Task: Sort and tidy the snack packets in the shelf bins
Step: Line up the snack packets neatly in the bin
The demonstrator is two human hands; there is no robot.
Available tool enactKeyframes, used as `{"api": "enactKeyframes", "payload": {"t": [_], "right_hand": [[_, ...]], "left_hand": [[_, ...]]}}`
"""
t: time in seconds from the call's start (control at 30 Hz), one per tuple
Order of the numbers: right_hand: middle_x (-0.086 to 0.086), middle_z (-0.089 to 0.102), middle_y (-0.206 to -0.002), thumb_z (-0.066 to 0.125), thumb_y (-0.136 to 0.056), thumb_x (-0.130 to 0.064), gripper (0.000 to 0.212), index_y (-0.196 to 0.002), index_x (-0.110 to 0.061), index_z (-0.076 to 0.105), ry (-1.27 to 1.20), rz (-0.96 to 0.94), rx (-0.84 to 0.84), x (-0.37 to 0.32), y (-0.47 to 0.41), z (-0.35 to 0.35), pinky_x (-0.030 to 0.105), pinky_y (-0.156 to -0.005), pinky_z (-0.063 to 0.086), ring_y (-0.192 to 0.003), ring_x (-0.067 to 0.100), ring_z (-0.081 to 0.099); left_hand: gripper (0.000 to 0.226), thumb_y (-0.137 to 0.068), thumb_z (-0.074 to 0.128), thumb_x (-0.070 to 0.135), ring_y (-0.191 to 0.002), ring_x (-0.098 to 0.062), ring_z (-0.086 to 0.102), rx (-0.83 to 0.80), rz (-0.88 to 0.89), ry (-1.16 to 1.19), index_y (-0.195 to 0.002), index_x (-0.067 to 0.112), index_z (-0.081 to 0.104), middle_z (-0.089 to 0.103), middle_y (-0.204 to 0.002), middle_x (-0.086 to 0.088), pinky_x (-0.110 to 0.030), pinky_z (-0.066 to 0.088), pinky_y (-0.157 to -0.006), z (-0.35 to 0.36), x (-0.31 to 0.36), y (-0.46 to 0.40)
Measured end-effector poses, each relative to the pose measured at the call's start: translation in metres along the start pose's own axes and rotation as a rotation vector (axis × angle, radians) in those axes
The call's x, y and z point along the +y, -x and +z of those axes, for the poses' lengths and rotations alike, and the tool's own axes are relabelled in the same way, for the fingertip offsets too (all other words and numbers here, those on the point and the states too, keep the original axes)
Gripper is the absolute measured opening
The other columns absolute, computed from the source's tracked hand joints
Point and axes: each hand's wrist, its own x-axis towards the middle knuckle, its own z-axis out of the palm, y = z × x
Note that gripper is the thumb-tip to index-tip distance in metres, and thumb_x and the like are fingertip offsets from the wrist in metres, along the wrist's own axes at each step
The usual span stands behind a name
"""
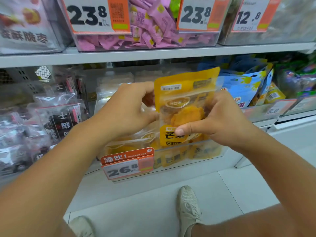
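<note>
**Both hands on a yellow mango packet above the centre bin**

While the right hand (220, 122) pinches the yellow packet (184, 106) with its thumb laid across the lower front label and its fingers curled behind, the left hand (130, 110) grips the packet's left edge, fingers bent round it. The packet stands upright at the middle of the frame, its bottom edge dipping just behind the front wall of the clear bin (196, 156). More yellow packets (130, 144) of the same kind lie in that bin, some flat, some leaning against the front wall. An orange price tag (128, 163) reading 26.8 hangs on the bin's front at centre-left.

At the left of the frame sit clear packets with dark contents (58, 120), stacked loosely. Blue packets (244, 89) stand upright to the right of the yellow packet, in the neighbouring bin. Across the upper part of the frame runs a grey shelf (153, 54), and on it a clear bin of pink sachets (150, 31) flanked by two tags marked 23.8. At upper right a tag reads 12.8. Two pale shoes (188, 207) show on the white floor at the bottom.
</note>
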Motion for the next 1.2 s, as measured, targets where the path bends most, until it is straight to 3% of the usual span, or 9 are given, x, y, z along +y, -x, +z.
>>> {"api": "enactKeyframes", "payload": {"t": [0.1, 0.27, 0.5, 0.67, 0.73, 0.83, 0.9, 1.07, 1.2], "right_hand": [[-0.003, 0.077, -0.105, 0.092, -0.057, -0.009, 0.056, -0.109, -0.010, 0.072, 0.063, -0.017, 0.017, 0.002, 0.003, -0.010, 0.026, -0.085, 0.058, -0.100, 0.010, 0.072], [-0.017, 0.076, -0.095, 0.093, -0.053, -0.023, 0.050, -0.099, -0.024, 0.074, 0.185, 0.012, -0.035, 0.001, 0.001, -0.010, 0.012, -0.075, 0.054, -0.090, -0.002, 0.071], [-0.016, 0.076, -0.096, 0.086, -0.062, -0.033, 0.036, -0.096, -0.025, 0.077, 0.255, 0.042, -0.111, -0.010, 0.001, -0.017, 0.019, -0.082, 0.056, -0.092, -0.002, 0.070], [-0.025, 0.054, -0.044, 0.089, -0.056, -0.024, 0.037, -0.040, -0.040, 0.060, 0.373, 0.029, -0.057, -0.015, 0.008, -0.039, 0.005, -0.049, 0.037, -0.044, -0.007, 0.052], [-0.024, 0.062, -0.053, 0.087, -0.048, -0.041, 0.021, -0.055, -0.036, 0.069, 0.410, 0.038, -0.045, -0.012, 0.009, -0.042, 0.008, -0.051, 0.039, -0.049, -0.006, 0.055], [-0.023, 0.068, -0.065, 0.083, -0.046, -0.055, 0.043, -0.081, -0.029, 0.079, 0.489, 0.024, 0.005, -0.010, 0.008, -0.035, 0.011, -0.056, 0.043, -0.062, -0.007, 0.062], [-0.014, 0.073, -0.073, 0.083, -0.047, -0.061, 0.049, -0.081, -0.025, 0.080, 0.492, 0.026, 0.022, -0.007, 0.007, -0.024, 0.025, -0.065, 0.053, -0.069, -0.001, 0.066], [-0.004, 0.069, -0.061, 0.090, -0.056, -0.047, 0.045, -0.080, -0.012, 0.077, 0.409, 0.146, 0.026, 0.013, 0.002, -0.005, 0.027, -0.056, 0.052, -0.052, 0.008, 0.058], [0.005, 0.077, -0.085, 0.090, -0.058, -0.041, 0.043, -0.087, -0.012, 0.079, 0.319, 0.186, 0.013, 0.016, 0.004, -0.003, 0.046, -0.079, 0.059, -0.082, 0.022, 0.074]], "left_hand": [[0.025, -0.084, 0.057, 0.057, -0.099, -0.002, 0.056, -0.087, 0.054, -0.054, -0.081, 0.035, 0.070, 0.061, -0.105, 0.019, -0.028, 0.045, -0.084, -0.003, -0.011, 0.011], [0.020, -0.086, 0.065, 0.047, -0.104, 0.004, 0.040, -0.227, 0.072, -0.160, -0.087, 0.031, 0.076, 0.039, -0.103, 0.040, -0.024, 0.038, -0.088, -0.001, -0.011, 0.016], [0.003, -0.083, 0.079, 0.033, -0.106, -0.016, 0.044, -0.090, 0.132, -0.083, -0.083, 0.031, 0.080, 0.057, -0.112, 0.009, -0.039, 0.043, -0.092, 0.004, -0.013, 0.005], [0.004, -0.081, 0.081, 0.027, -0.077, -0.012, 0.063, -0.095, 0.251, 0.009, -0.084, 0.025, 0.081, 0.069, -0.081, 0.010, -0.035, 0.050, -0.069, 0.002, -0.005, -0.013], [0.002, -0.082, 0.080, 0.026, -0.062, -0.007, 0.060, -0.060, 0.240, 0.012, -0.079, 0.025, 0.081, 0.064, -0.064, 0.017, -0.027, 0.045, -0.060, 0.005, -0.002, -0.015], [0.032, -0.084, 0.074, 0.030, -0.051, -0.007, 0.050, -0.051, 0.160, 0.015, -0.059, 0.050, 0.070, 0.059, -0.051, 0.017, -0.023, 0.037, -0.051, 0.006, 0.002, -0.016], [0.042, -0.083, 0.063, 0.026, -0.046, -0.012, 0.038, -0.102, 0.087, -0.021, -0.043, 0.039, 0.056, 0.047, -0.044, 0.011, -0.019, 0.026, -0.046, 0.003, 0.001, -0.017], [0.030, -0.090, 0.057, 0.025, -0.058, -0.023, 0.046, -0.191, 0.102, -0.005, -0.064, 0.010, 0.056, 0.051, -0.060, -0.004, -0.034, 0.042, -0.055, 0.001, -0.009, -0.014], [0.029, -0.094, 0.066, 0.028, -0.060, -0.016, 0.057, -0.182, 0.087, 0.075, -0.066, 0.024, 0.068, 0.064, -0.064, 0.006, -0.034, 0.050, -0.060, 0.000, -0.017, -0.010]]}}
